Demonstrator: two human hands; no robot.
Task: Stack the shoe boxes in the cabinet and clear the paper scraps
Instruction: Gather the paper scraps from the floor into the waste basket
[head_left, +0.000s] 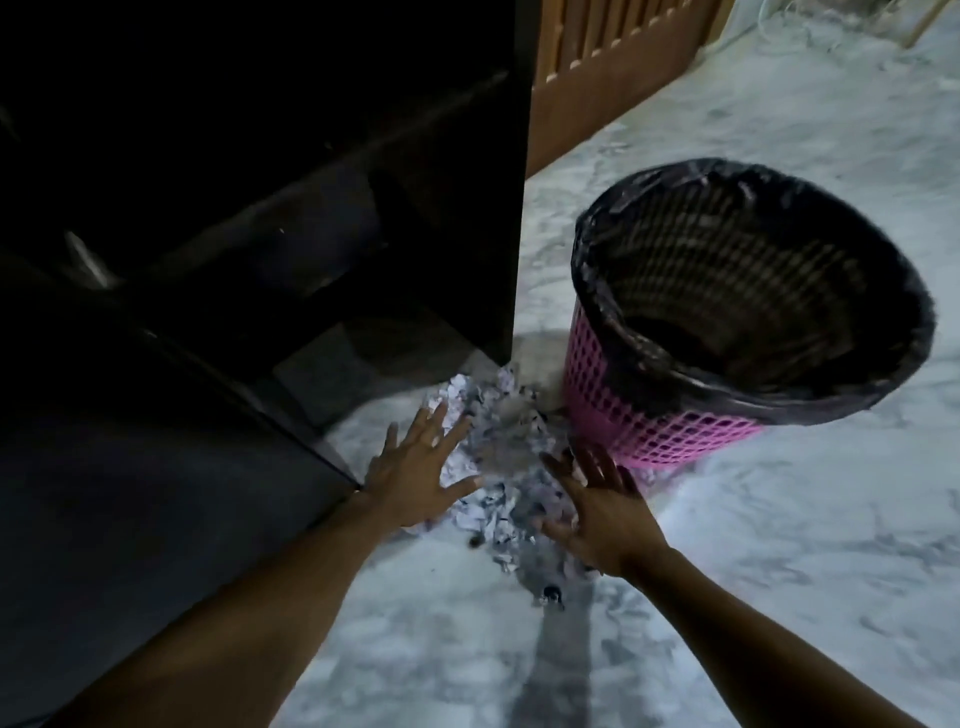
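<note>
Forearms in, left hand (415, 470) and right hand (597, 512) each with grip spread apart, flanking the paper scraps (491, 512) heaped on the floor (753, 571) between the dark cabinet (260, 208) and the pink lined bin (649, 431).

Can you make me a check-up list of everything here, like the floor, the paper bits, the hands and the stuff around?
Surface: marble-patterned floor, pale, dimly lit.
Job's things: paper scraps heaped on the floor at the corner of the dark cabinet; no shoe boxes can be made out in the dark.
Clutter: small dark bit near the heap, too blurred to name.
Hands: left hand and right hand open, fingers spread, either side of the heap.
Cables: pale strands top right, too blurred to tell.
Surroundings: pink basket with black liner beside the heap; wooden slatted panel behind.
</note>
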